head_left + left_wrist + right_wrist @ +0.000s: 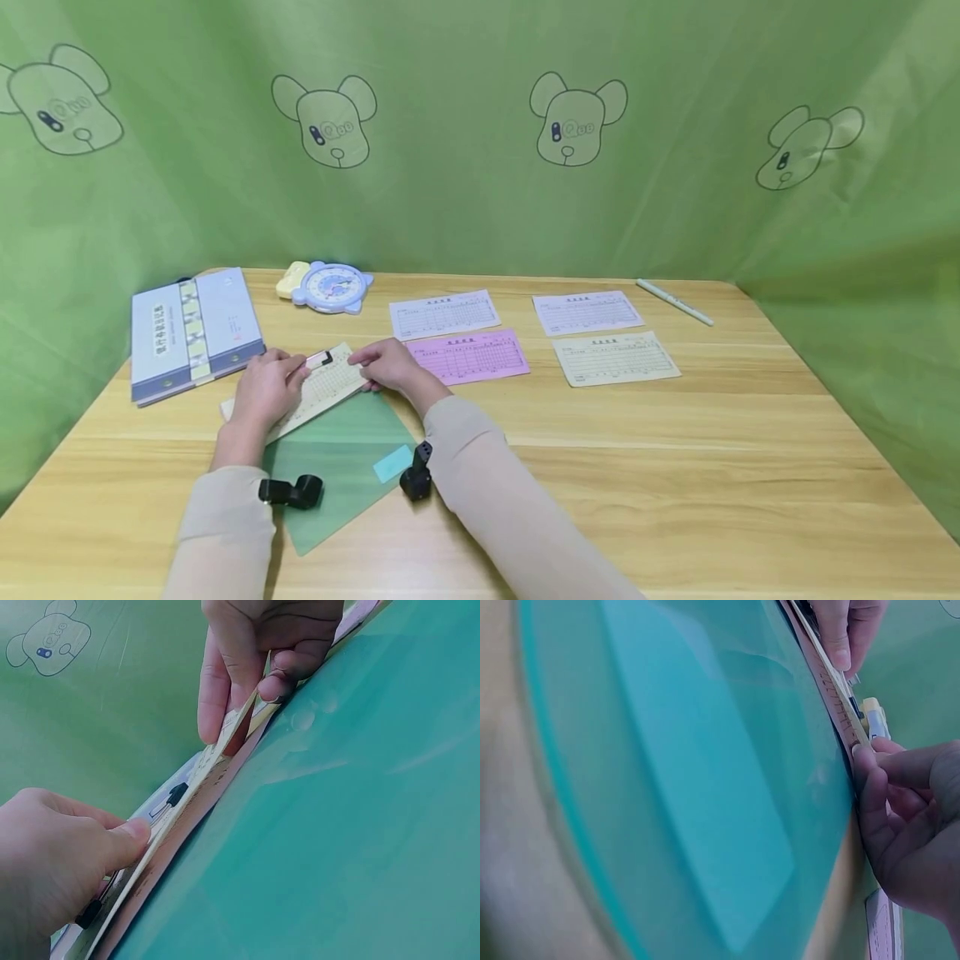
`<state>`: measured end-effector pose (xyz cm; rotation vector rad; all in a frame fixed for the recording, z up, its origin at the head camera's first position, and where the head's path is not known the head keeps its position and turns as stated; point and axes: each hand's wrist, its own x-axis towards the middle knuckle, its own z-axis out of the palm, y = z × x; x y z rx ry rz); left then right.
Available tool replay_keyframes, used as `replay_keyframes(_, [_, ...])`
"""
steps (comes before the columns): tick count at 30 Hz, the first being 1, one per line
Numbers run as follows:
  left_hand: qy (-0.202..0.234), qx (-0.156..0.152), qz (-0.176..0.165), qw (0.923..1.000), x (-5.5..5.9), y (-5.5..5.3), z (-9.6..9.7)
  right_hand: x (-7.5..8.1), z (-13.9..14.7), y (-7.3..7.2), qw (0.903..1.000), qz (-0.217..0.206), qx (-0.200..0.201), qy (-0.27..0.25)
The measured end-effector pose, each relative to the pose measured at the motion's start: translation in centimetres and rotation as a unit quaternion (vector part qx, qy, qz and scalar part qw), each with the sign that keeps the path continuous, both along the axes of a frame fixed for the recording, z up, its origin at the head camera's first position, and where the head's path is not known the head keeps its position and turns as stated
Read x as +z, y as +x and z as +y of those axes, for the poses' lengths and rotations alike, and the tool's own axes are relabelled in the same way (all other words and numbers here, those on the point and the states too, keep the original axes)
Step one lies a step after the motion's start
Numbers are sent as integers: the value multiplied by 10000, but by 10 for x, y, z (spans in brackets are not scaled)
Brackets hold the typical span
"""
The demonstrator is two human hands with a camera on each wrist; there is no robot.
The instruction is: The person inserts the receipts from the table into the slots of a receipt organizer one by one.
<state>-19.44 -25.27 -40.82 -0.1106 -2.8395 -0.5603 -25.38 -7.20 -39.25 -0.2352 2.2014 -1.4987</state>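
A green see-through clipboard (pixel 337 467) lies at the left front of the table, with a pale blue sticker (pixel 393 463) on it. At its far end is a clip (pixel 321 359) with black ends. My left hand (pixel 266 392) grips this clip, thumb pressed on it and covering part of it. Cream printed slips (pixel 327 385) lie under the clip, slanting over the board. With thumb and fingers my right hand (pixel 393 367) pinches the right edge of the cream slips. A pink slip (pixel 180 832) shows beneath them in the left wrist view.
A blue-and-white ledger book (pixel 225 321) lies at the left. Behind is a blue toy clock (pixel 335 286). Two white slips (pixel 444 313), (pixel 587 312), a pink slip (pixel 471 356) and a cream slip (pixel 615 358) lie to the right, with a pen (pixel 673 302) beyond.
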Motion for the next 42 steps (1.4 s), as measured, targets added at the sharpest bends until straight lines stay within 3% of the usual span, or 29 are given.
replay_keyframes(8, [-27,-15,122,9999,-1,0,0,-3,-2,0,9999,66,-80,-63])
replay_keyframes(14, [5,29,14,10000,-2,0,1,-4,0,2,9996,17,-52,-271])
replay_keyframes(26, [144,133,35,9998,-3,1,0,0,31,8,9961,-245,310,-788])
replay_keyframes(35, [248,181,-164,9994,1,3,-2,20,71,11,9905,-311,234,-1318])
replay_keyframes(42, [317,196,-218,9991,3,4,-1,45,115,12,9931,336,248,-1095])
